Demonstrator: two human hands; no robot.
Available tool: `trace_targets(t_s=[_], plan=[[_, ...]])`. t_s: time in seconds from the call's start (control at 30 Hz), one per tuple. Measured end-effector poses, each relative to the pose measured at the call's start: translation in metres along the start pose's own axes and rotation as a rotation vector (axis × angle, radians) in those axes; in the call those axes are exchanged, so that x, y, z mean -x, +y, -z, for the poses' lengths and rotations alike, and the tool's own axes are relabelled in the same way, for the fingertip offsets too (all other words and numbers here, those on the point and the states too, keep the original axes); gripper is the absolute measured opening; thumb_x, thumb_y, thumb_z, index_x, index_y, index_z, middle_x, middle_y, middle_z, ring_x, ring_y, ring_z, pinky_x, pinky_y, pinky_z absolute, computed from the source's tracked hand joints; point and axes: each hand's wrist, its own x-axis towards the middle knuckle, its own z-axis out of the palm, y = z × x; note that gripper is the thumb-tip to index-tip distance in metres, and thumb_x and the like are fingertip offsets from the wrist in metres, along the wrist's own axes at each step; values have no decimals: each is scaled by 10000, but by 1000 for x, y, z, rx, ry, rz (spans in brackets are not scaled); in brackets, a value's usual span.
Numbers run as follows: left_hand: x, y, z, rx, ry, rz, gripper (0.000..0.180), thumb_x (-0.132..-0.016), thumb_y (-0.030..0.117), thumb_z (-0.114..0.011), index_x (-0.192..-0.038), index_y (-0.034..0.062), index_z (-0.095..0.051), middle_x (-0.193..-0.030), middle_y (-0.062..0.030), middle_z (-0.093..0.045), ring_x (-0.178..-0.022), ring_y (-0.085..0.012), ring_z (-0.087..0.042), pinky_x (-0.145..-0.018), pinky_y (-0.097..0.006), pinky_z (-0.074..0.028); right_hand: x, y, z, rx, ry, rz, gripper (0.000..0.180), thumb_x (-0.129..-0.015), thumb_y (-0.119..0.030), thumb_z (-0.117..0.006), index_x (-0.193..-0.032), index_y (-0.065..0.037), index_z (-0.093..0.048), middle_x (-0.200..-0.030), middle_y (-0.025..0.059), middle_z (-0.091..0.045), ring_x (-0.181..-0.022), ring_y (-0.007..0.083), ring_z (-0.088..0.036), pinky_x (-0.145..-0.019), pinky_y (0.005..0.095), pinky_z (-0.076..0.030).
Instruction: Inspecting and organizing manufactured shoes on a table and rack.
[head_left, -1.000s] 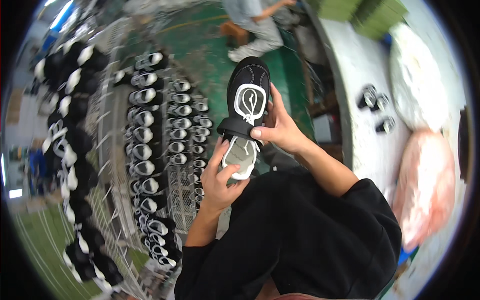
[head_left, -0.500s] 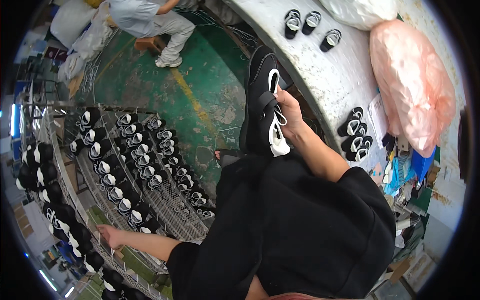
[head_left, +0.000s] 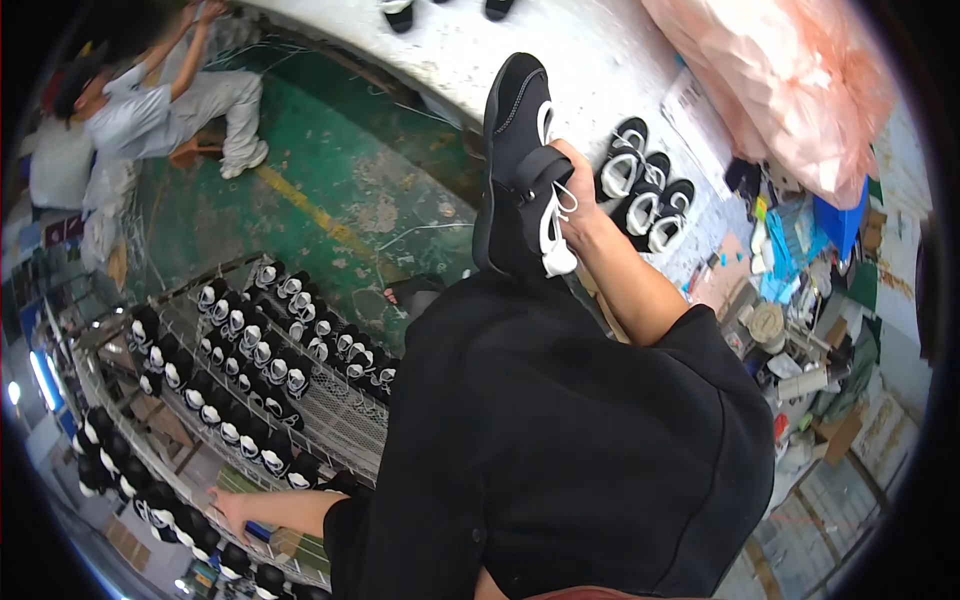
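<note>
My right hand (head_left: 583, 205) grips a black shoe (head_left: 515, 150) with white laces and a white inner lining, held out in front of my chest toward the white table (head_left: 560, 50). My left hand (head_left: 232, 510) reaches down and back to the wire rack (head_left: 340, 420), resting on a lower shelf among black-and-white shoes; I cannot tell if it grasps one. My black shirt fills the lower middle of the view.
Three black-and-white shoes (head_left: 645, 190) lie on the table next to a pink plastic bag (head_left: 790, 90). Several rows of shoes (head_left: 250, 340) fill the rack. Another person (head_left: 160, 110) crouches on the green floor (head_left: 340, 190) at the upper left. Clutter and boxes (head_left: 810, 350) sit at right.
My left hand let go of the shoe and dropped down to the rack. My right hand carried the shoe to the right toward the table as my view swung that way.
</note>
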Motion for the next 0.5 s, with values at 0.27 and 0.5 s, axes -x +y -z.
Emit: trace_targets(t_s=[0.27, 0.5], plan=[[96, 17, -15, -86, -208, 0, 1239, -672, 1039, -107, -1603, 223, -168, -1661, -121, -244, -1504, -285, -233, -1045, -670, -231, 42, -136, 204, 1104, 1151, 749, 702, -872, -256, -629, -1408, 90, -337, -1283, 240, -550, -1157, 275, -550, -1023, 361, -425], [239, 66, -65, -171, -131, -51, 1169, -771, 947, -29, -1577, 104, -100, -1682, -144, -75, -1520, -421, -93, -1170, -707, -46, 17, -211, 319, 719, 678, 211, 432, -1000, -304, -583, -1315, -8, -579, -1220, 147, -656, -1050, 275, -662, -935, 379, -530]])
